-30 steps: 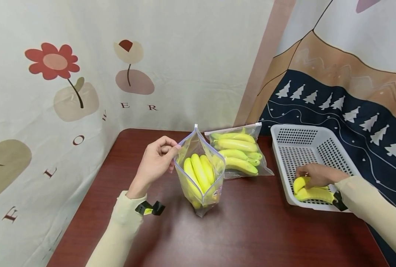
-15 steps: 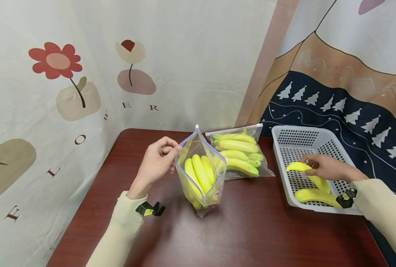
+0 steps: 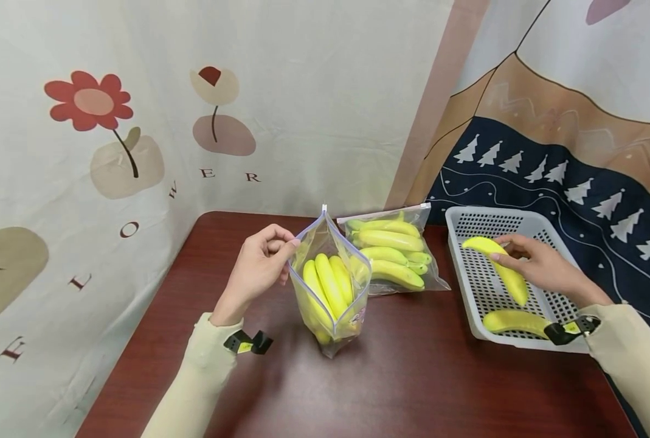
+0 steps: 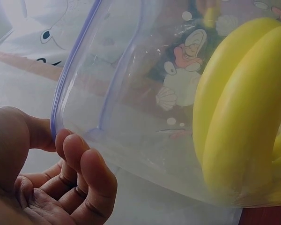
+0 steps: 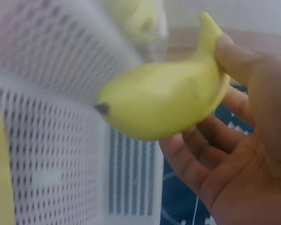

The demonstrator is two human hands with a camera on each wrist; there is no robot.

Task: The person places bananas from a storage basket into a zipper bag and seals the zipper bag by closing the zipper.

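Note:
My left hand (image 3: 261, 261) pinches the purple-edged rim of a clear zip bag (image 3: 303, 304), which stands with its mouth spread wide. Several yellow bananas (image 3: 329, 286) are inside it; in the left wrist view the thumb and fingertips (image 4: 98, 168) grip the plastic edge beside them. Over the light grey basket (image 3: 458, 267), my right hand (image 3: 543, 267) holds one banana (image 3: 502, 267) between thumb and fingers. The right wrist view shows this banana (image 5: 154, 98) with its dark tip pointing away from the palm. Another banana (image 3: 516, 321) lies on the basket floor, partly behind the wrist camera.
Behind the open bag, a second zip bag (image 3: 396, 255) full of bananas lies closed on the dark red table (image 3: 412, 377). The basket stands at the table's right side. A printed curtain (image 3: 314, 109) hangs right behind the table.
My right hand has picked up a banana from the basket and raised it, moving it up and away from the other banana. The left hand has kept its pinch on the bag's rim.

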